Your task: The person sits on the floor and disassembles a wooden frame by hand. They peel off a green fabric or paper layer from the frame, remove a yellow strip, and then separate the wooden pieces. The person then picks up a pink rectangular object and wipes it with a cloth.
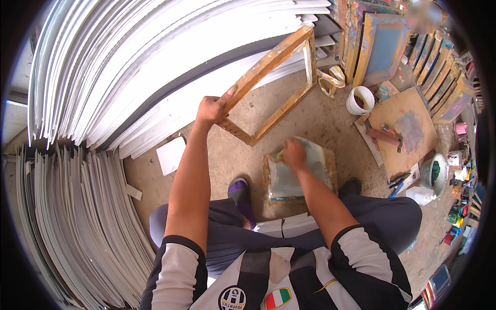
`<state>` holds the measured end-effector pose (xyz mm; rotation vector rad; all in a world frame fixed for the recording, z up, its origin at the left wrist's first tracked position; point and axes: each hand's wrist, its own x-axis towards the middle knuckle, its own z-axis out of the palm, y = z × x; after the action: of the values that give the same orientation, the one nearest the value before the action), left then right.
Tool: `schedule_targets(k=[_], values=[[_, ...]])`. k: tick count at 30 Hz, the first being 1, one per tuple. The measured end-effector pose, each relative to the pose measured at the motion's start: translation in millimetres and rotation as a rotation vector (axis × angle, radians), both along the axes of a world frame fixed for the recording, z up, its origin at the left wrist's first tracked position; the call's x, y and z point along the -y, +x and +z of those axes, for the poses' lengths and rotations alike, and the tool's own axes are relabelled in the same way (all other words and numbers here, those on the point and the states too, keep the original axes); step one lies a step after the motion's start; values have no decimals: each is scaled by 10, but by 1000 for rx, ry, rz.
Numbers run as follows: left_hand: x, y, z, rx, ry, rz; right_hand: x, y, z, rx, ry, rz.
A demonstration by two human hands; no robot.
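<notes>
My left hand (211, 110) is wrapped round the near-left corner of a bare wooden frame (276, 120). The frame is tilted up off the floor, its wood is paint-stained, and I see the floor through its opening. Between my feet lies a second wooden frame with a grey-green mesh sheet (297, 181), a printing screen by its look. Over the upper part of this screen, my right hand (295, 154) is closed with the fingers curled. Slight blur and the hand itself hide what the fingers grip.
Tall stacks of white sheets (129, 62) and grey sheets (77, 222) stand at left. Beyond the frame lies a crumpled strip (330, 81). To the right are a white bucket (360, 101), a stained board (405, 132) with a hammer (387, 137), a metal bowl (434, 175) and stacked screens (385, 44).
</notes>
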<state>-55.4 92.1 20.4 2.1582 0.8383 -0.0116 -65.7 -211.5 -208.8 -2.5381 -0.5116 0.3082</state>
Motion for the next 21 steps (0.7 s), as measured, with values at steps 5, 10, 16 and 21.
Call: schedule_targets(k=[5,10,16,21], values=[[21,-33,-38,5,-8,15,141,769,459,-95,-71,-119],[69,-50,-21,-47,43,13,-23,927,695,150,-116,-300],[112,-101,-13,9,-2,50,-1076,-49,1205,201,324,258],[224,-90,41,14,25,22,-1517,-273,1307,401,564,268]])
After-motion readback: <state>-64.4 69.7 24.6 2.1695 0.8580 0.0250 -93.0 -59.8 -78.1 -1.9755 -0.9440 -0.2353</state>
